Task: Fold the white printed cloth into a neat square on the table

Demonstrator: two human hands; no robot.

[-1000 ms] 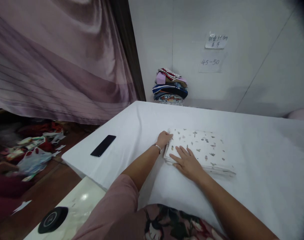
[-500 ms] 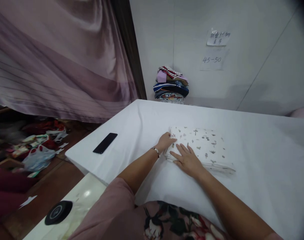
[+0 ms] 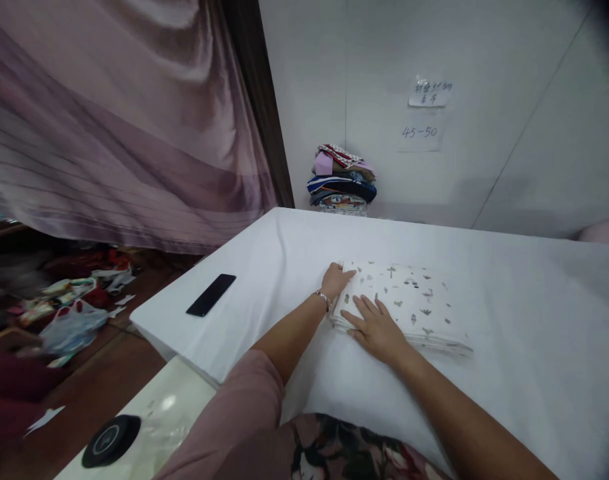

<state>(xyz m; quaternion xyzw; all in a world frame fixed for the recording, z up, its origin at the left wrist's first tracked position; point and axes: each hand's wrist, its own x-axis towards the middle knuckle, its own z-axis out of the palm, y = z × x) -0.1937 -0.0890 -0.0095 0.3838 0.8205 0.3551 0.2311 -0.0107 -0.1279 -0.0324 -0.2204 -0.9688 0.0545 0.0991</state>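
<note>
A folded white cloth (image 3: 409,297) with a small grey and brown print lies flat on the white-covered table, its layered edge towards me. At its left edge is my left hand (image 3: 335,280), closed on the cloth with the thumb on top; its other fingers are mostly hidden. My right hand (image 3: 379,328) rests palm down on the near left part of the cloth, fingers spread.
A black phone (image 3: 211,295) lies on the table's left side. A pile of folded fabrics (image 3: 341,180) stands against the wall behind the table. At lower left, a round black object (image 3: 111,440) sits on a pale surface. A pink curtain (image 3: 184,133) hangs left.
The whole view has tilted up slightly, so things sit lower in the picture. My left hand has slid a little further along the cloth's left edge; my right hand stays spread on it.
</note>
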